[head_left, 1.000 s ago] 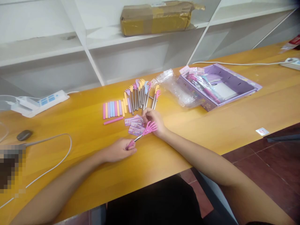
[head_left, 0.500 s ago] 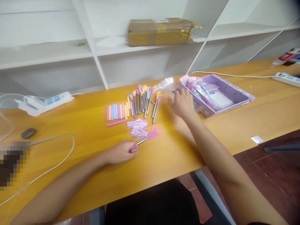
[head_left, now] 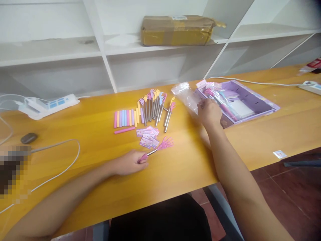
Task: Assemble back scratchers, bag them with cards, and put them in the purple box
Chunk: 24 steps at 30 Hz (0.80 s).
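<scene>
My left hand [head_left: 130,163] is closed around the pink handle of a back scratcher [head_left: 166,143], whose short metal shaft and pink claw point right, just off the table. Beside the claw lie several small printed cards [head_left: 149,139]. My right hand [head_left: 210,113] is closed, its fingertips pinching the near end of a clear plastic bag [head_left: 188,96]; the palm hides part of the grip. Several metal back scratcher rods with coloured claws [head_left: 154,103] are grouped beyond the cards. Left of them lies a row of coloured handle sleeves [head_left: 125,118], with one pink sleeve [head_left: 124,130] crosswise in front.
A purple box [head_left: 257,93] holding bagged back scratchers [head_left: 223,102] stands by my right hand. At the left are a power strip [head_left: 54,103], a dark mouse-like object [head_left: 28,138] and cables. A taped carton [head_left: 178,30] sits on the shelf. A small card [head_left: 280,154] lies near the front edge.
My right hand has moved right and nearer to me, its fingers going from spread to closed on the plastic bag. The left hand keeps its hold on the pink back scratcher. The view has shifted slightly.
</scene>
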Each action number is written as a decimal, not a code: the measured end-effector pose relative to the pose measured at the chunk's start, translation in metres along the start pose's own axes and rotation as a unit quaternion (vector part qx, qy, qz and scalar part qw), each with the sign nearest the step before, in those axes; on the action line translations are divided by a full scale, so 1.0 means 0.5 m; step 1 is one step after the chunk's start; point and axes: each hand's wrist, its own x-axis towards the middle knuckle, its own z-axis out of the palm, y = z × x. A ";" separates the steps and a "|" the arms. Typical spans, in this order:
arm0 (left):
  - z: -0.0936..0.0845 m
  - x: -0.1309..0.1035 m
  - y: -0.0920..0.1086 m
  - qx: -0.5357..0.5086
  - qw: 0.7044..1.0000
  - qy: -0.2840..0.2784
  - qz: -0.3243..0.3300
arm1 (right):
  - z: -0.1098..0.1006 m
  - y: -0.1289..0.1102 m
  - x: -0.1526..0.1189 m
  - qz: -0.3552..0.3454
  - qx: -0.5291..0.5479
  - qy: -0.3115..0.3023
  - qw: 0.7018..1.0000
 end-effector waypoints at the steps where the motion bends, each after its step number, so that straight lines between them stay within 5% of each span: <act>1: 0.000 0.001 0.000 -0.006 1.000 0.001 0.002 | -0.008 -0.003 0.000 0.007 0.015 0.018 1.000; 5: -0.003 -0.001 -0.007 -0.069 0.997 0.018 0.014 | -0.050 -0.038 0.007 0.015 0.114 0.077 0.990; 9: -0.007 -0.004 -0.027 -0.315 0.949 -0.015 0.021 | -0.099 -0.118 -0.004 0.028 0.339 0.077 0.937; 13: -0.009 0.002 -0.044 -0.462 0.885 0.011 0.055 | -0.136 -0.229 -0.097 0.003 0.515 -0.051 0.856; 18: 0.005 0.009 -0.049 -0.422 0.897 0.083 0.098 | -0.111 -0.342 -0.287 -0.036 0.610 -0.291 0.736; 24: 0.015 0.016 -0.061 -0.363 0.920 0.118 0.086 | -0.067 -0.356 -0.386 -0.093 0.589 -0.386 0.704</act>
